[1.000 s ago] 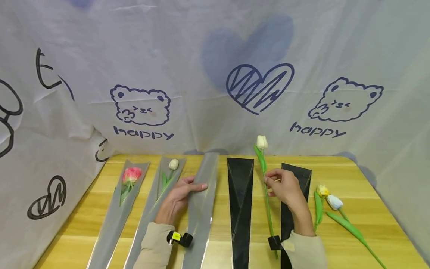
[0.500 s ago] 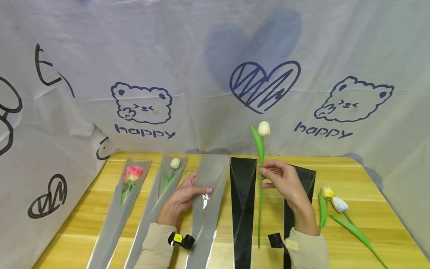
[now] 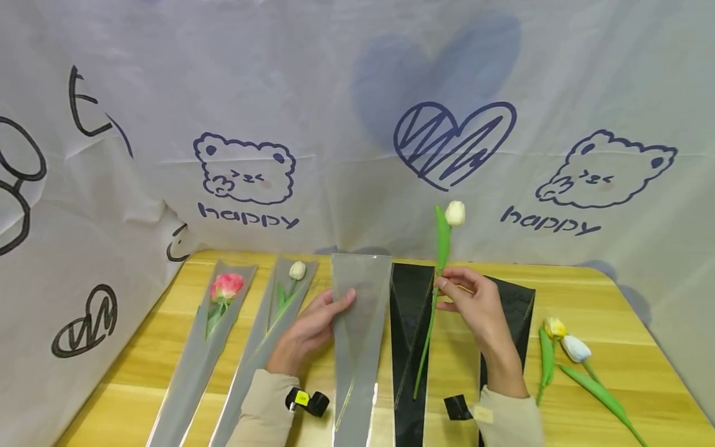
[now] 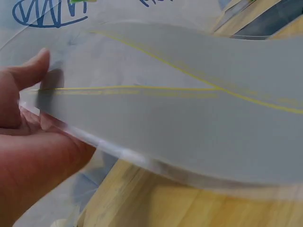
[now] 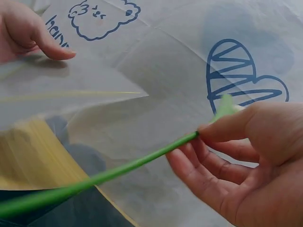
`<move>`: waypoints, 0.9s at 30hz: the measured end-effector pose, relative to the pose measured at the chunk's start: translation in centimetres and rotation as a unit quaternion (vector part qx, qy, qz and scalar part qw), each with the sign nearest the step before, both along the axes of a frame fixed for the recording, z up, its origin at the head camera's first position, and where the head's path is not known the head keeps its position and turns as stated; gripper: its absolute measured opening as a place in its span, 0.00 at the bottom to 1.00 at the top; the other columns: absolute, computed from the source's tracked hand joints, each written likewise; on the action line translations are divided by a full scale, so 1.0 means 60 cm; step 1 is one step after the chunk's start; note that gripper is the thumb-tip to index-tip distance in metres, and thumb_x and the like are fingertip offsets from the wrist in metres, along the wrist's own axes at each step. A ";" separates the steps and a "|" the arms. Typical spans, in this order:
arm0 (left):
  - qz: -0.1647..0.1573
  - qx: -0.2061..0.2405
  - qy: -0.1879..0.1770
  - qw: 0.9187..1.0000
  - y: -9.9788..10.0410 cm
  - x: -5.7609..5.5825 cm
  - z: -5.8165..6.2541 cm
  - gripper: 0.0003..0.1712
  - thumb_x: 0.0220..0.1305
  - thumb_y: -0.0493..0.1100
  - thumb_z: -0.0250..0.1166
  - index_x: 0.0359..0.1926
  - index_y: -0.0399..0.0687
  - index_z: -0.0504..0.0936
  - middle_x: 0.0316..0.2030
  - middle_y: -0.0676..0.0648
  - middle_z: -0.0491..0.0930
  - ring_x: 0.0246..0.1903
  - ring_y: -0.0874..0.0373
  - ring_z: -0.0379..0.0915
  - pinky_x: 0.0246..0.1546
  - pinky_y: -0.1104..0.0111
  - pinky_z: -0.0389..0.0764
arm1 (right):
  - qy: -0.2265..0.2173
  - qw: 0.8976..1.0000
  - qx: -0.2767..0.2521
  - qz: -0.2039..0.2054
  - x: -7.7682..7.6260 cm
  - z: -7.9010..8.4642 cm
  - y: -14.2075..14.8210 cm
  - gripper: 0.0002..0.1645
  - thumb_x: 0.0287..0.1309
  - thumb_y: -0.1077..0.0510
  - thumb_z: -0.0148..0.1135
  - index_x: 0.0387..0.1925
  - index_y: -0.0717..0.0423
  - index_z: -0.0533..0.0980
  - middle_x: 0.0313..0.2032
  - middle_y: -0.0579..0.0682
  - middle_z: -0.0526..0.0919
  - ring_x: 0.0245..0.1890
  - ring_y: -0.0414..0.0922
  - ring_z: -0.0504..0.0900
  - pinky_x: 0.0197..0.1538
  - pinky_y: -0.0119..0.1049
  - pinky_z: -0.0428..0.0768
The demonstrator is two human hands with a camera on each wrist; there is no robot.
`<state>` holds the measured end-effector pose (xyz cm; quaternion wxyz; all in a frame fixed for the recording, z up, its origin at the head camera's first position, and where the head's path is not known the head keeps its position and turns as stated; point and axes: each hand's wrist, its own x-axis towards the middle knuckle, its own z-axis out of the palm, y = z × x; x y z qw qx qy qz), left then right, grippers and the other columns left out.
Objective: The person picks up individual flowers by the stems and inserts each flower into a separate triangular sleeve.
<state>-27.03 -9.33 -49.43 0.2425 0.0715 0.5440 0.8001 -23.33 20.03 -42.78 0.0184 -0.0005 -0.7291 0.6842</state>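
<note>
**Head view: tulip in one hand, grey sleeve in the other**

Head camera looks down on a yellow wooden bench [image 3: 586, 298] backed by a pale cloth [image 3: 335, 93] that also drapes along its left side. Printed on the cloth are two bears, each with the word "happy" under it, and a scribbled heart.

My left hand [image 3: 313, 329] grips the empty grey sleeve [image 3: 360, 323] by its left edge, thumb on top, lifting its wide end off the bench. My right hand [image 3: 475, 304] pinches the stem of a white tulip [image 3: 455, 213], which stands tilted, its bloom up against the cloth just right of the grey sleeve and its stem end down over a black sleeve [image 3: 410, 323].

Counting sleeves: three grey, two black. Left of the one I hold lie two filled grey ones, the nearer with a white bud [image 3: 297, 270], the farther with a pink flower [image 3: 226, 286]. The second black sleeve [image 3: 516, 310] lies under my right wrist. Far right of the held sleeve lie two loose tulips, one yellow [image 3: 554, 327], one pale blue [image 3: 575, 349].
</note>
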 end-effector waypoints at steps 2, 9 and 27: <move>-0.008 0.014 0.007 1.000 0.005 0.001 0.003 0.08 0.80 0.45 0.55 0.45 0.51 0.80 0.40 0.52 0.86 0.42 0.60 0.83 0.45 0.66 0.82 | 0.006 0.999 -0.032 -0.013 -0.001 0.004 0.000 0.19 0.73 0.62 0.60 0.58 0.71 0.73 0.49 0.59 0.84 0.42 0.44 0.88 0.47 0.41 0.86; 0.027 -0.028 0.036 0.999 0.027 0.003 0.000 0.11 0.81 0.44 0.54 0.46 0.45 0.81 0.39 0.51 0.87 0.39 0.60 0.84 0.42 0.66 0.83 | 0.043 0.988 -0.125 -0.081 -0.002 0.005 0.006 0.16 0.70 0.63 0.63 0.55 0.67 0.76 0.42 0.52 0.88 0.42 0.44 0.89 0.47 0.39 0.85; 0.090 -0.150 0.149 0.973 0.043 0.000 -0.016 0.10 0.64 0.32 0.71 0.41 0.25 0.84 0.31 0.46 0.87 0.29 0.62 0.78 0.32 0.72 0.78 | 0.153 0.935 -0.250 -0.198 0.006 0.035 0.002 0.17 0.62 0.65 0.71 0.50 0.71 0.79 0.38 0.58 0.87 0.39 0.48 0.87 0.42 0.38 0.86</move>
